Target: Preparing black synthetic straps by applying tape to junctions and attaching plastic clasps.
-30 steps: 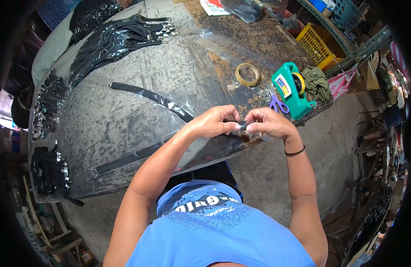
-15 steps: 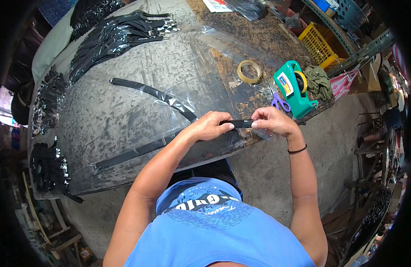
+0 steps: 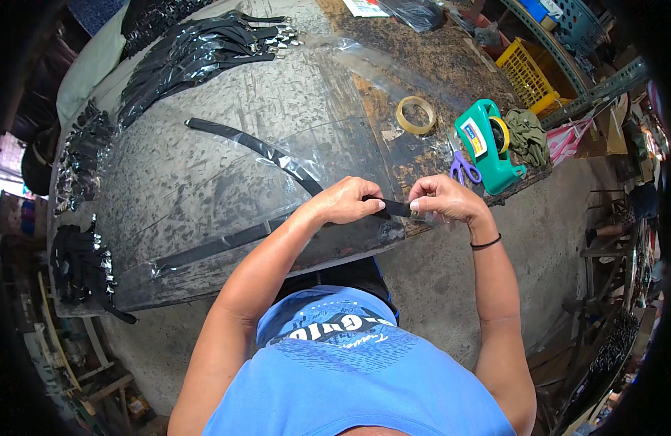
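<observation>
A short stretch of black strap [image 3: 397,208] runs between my two hands, above the near edge of the table. My left hand [image 3: 350,201] pinches it at one side, thumb against fingers. My right hand [image 3: 449,198] grips the other side, with a small shiny piece and clear plastic at its fingertips. Beyond my left hand a length of black strap in clear plastic [image 3: 255,147] curves away over the table. Whether it joins the held stretch is hidden by the hand. Another dark strip in plastic [image 3: 219,245] lies behind my left forearm.
Bundles of black straps with metal clips [image 3: 197,54] lie at the table's far left, and more straps [image 3: 77,265] at the left edge. On the right are a tape roll [image 3: 416,115], purple scissors [image 3: 465,168], a green tape dispenser [image 3: 488,149] and an olive cloth [image 3: 528,136].
The held strap now slopes down a little toward my right hand, where before it was nearly level. The view has shifted slightly; both hands keep their grip.
</observation>
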